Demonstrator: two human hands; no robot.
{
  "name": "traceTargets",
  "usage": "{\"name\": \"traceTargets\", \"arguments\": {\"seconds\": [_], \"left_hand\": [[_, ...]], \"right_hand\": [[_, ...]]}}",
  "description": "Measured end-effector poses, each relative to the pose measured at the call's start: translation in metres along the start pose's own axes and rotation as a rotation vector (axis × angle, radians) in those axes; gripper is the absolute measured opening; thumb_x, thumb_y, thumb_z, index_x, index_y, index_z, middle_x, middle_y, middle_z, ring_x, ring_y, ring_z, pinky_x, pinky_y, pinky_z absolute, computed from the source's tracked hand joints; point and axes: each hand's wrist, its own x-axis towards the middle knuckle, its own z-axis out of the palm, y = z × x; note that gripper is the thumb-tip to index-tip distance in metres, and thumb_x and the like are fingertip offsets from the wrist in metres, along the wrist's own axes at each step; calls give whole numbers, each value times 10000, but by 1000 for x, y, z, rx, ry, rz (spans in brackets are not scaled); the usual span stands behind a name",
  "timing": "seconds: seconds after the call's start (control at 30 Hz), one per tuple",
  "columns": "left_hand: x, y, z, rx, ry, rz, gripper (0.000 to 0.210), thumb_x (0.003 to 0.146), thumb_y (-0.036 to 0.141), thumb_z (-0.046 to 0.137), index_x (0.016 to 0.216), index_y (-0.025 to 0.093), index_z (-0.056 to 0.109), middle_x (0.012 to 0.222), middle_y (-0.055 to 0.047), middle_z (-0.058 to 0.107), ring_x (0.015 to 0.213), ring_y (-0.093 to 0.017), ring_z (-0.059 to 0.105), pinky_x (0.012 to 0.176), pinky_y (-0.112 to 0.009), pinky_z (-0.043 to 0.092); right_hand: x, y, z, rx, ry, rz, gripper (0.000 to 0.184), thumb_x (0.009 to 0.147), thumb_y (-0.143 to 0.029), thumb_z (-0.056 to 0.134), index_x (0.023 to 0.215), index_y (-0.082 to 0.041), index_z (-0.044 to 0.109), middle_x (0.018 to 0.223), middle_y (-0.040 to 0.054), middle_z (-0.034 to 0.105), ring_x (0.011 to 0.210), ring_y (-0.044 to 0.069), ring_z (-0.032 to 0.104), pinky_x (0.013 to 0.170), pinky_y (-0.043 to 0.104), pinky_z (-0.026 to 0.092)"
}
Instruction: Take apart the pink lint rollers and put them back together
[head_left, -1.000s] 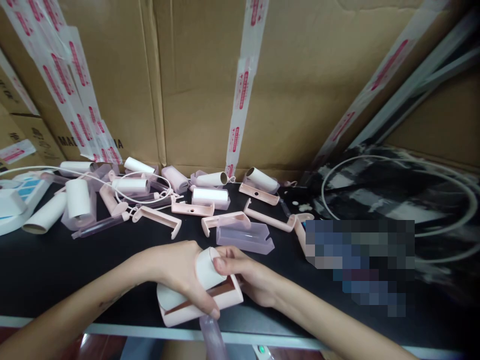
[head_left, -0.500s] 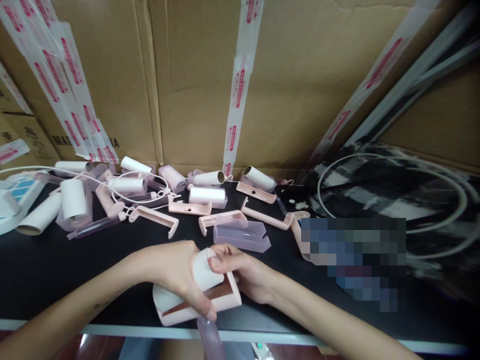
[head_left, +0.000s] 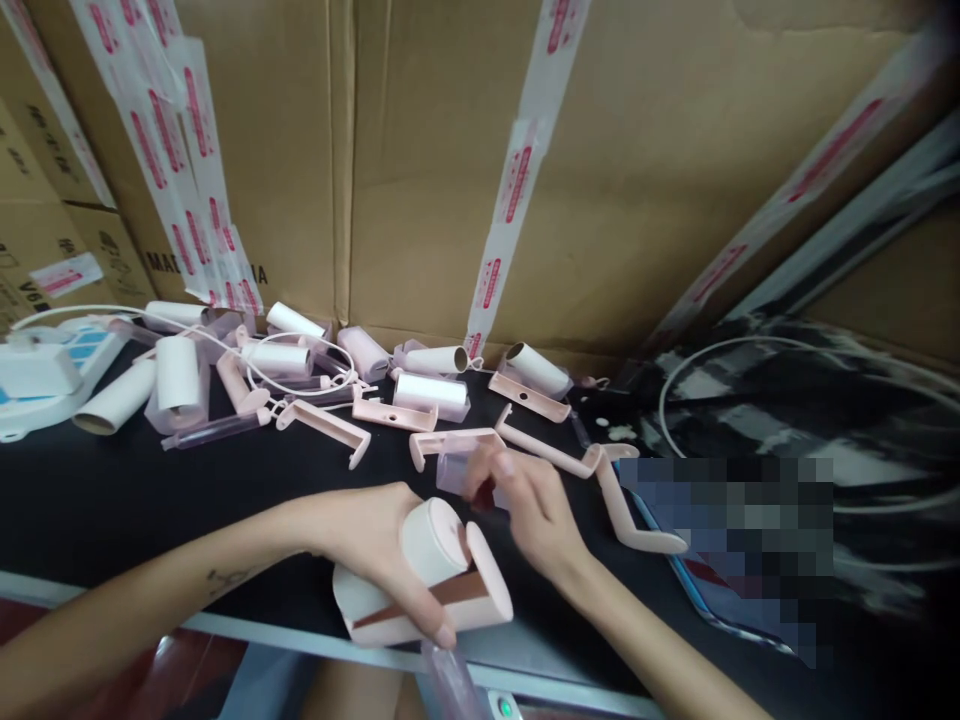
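Observation:
My left hand is wrapped round a white lint roller roll and a pale pink plastic holder, which lie together at a tilt near the table's front edge. Below my left thumb a translucent purple handle points down past the edge; its join to the holder is hidden. My right hand is apart from the roll, fingers curled but separated, over a translucent purple cover. The hand hides much of that cover, and whether it touches it I cannot tell.
Pink holders, white rolls and purple covers lie scattered along the back of the black table. Cardboard boxes stand behind. A power strip with a white cable is at left, a phone at right.
My right hand has let go of the roll and moved up and away to the purple cover. My left hand keeps its hold. The view has shifted slightly.

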Motion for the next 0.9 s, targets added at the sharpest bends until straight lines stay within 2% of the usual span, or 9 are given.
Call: {"name": "traceTargets", "arguments": {"seconds": [0.17,0.23,0.3,0.43,0.57,0.63,0.7,0.8,0.9], "left_hand": [[6,-2,-1,-353,269,210,341,571,237,755,874,149,629,814,-7,584,772,-149,532,706,-254,442],[11,-6,3,-482,327,242,407,581,232,751,960,155,622,891,-32,595,832,-170,544,750,-287,449],[16,-12,10,-594,295,215,422,578,231,755,970,157,617,888,-36,596,797,-169,560,713,-300,469],[21,-19,21,-703,221,157,378,552,204,772,893,136,623,820,-31,612,689,-153,591,635,-292,498],[14,-14,13,-898,259,135,346,601,297,735,875,115,627,739,-54,653,644,-193,636,666,-375,530],[10,-11,6,-1018,311,170,354,651,376,684,891,120,628,707,-58,664,649,-206,649,704,-396,531],[8,-8,2,-1059,429,231,375,695,431,637,924,134,623,729,-62,675,687,-212,655,738,-383,525],[10,-6,6,-946,619,312,437,720,440,631,1060,172,576,905,-67,680,846,-230,642,815,-367,496],[12,-10,14,-706,586,361,629,666,486,677,1186,182,496,1112,-96,610,1028,-277,566,886,-401,453]], "right_hand": [[-1,5,-13,324,4,80,312,923,-392,369,1024,-222,609,979,54,627,879,193,594,806,337,457],[-1,4,-12,377,-67,115,376,902,-441,407,1218,-263,507,1221,67,547,1090,234,526,919,389,414],[-2,3,-7,395,-168,133,498,853,-512,470,1293,-281,435,1342,69,451,1202,259,442,964,416,386],[-2,6,0,454,-263,135,495,855,-552,427,1241,-250,496,1287,86,509,1207,253,449,1016,444,339],[0,5,-13,443,-126,105,336,914,-361,410,1233,-285,488,1301,63,492,1171,235,486,966,440,402],[-1,0,-21,332,-87,7,402,851,-299,535,1248,-302,467,1332,61,454,1171,245,480,957,430,410],[-3,-7,-23,257,-159,-49,567,764,-285,650,1284,-290,423,1360,74,419,1201,260,445,984,431,380],[-5,-12,-17,367,-224,12,709,685,-367,723,1295,-257,379,1329,97,450,1175,259,470,948,413,410],[-1,-9,-15,453,-6,156,454,742,-441,648,1111,-206,525,1101,88,603,937,210,603,799,350,486]]}}
